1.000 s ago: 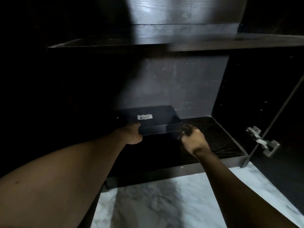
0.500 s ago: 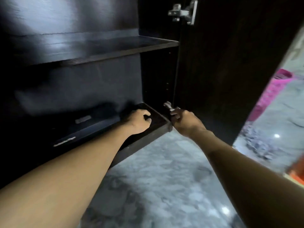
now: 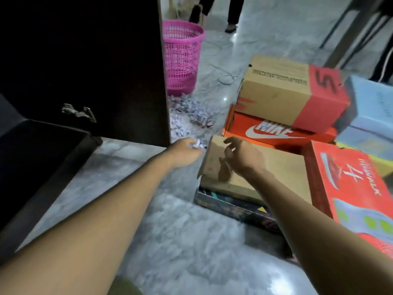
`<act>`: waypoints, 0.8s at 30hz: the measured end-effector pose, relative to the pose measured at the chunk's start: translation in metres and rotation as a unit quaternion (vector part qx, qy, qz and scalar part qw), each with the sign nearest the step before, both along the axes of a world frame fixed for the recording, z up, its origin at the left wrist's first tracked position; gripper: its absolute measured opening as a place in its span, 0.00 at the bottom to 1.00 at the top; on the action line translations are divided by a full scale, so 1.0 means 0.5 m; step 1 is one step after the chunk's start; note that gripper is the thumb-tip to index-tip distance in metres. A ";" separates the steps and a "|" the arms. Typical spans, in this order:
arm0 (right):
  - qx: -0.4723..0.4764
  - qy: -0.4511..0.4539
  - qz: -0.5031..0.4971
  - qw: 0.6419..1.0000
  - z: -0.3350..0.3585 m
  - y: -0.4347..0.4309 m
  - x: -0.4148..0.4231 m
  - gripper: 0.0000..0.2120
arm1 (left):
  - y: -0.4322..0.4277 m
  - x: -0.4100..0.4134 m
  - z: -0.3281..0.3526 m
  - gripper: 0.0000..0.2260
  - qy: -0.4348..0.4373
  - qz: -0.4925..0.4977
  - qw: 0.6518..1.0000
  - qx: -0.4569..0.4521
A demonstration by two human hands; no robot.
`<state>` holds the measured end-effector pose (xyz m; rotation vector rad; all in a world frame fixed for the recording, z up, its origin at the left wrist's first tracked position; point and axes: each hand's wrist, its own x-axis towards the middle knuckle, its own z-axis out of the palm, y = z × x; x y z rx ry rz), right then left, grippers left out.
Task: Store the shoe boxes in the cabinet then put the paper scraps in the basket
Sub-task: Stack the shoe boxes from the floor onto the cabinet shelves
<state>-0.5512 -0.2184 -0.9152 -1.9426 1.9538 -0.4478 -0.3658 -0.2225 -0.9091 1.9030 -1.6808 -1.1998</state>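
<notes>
A plain brown shoe box (image 3: 276,167) lies on a black shoe box (image 3: 234,207) on the marble floor. My right hand (image 3: 242,158) hovers over the brown box's left end with loosely curled, spread fingers that hold nothing. Just off the box's left edge my left hand (image 3: 185,153) reaches forward, its fingers curled and mostly hidden. Paper scraps (image 3: 191,113) lie heaped right behind it, before the pink basket (image 3: 180,56). The dark cabinet (image 3: 42,156) stands open at the left.
Stacked at the right are an orange Nike box (image 3: 276,133), a brown-and-red box (image 3: 293,96), a blue box (image 3: 372,107) and a red box (image 3: 350,188). The cabinet door (image 3: 95,60) stands open. A person's legs (image 3: 231,13) and furniture legs (image 3: 350,28) are at the back.
Both hands let go of the dark box on the cabinet's bottom shelf and came out. The view swung right, and both hands now reach toward the brown box.
</notes>
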 end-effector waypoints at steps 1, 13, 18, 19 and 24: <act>0.007 0.006 -0.019 1.000 -0.015 0.003 -0.028 0.17 | -0.005 -0.029 -0.015 0.26 0.006 -0.007 1.000 0.013; 0.181 0.128 -0.167 0.961 -0.050 -0.014 -0.192 0.48 | 0.024 -0.110 -0.123 0.36 0.138 0.109 0.973 0.148; 0.216 0.110 -0.246 0.938 -0.043 -0.019 -0.201 0.64 | 0.029 -0.114 -0.128 0.40 0.171 0.135 0.963 0.158; 0.211 0.097 -0.262 0.937 -0.044 -0.021 -0.200 0.65 | 0.033 -0.116 -0.126 0.40 0.173 0.137 0.963 0.155; 0.120 0.066 -0.216 0.967 -0.062 -0.026 -0.202 0.55 | 0.052 -0.089 -0.132 0.36 0.164 0.174 0.963 0.125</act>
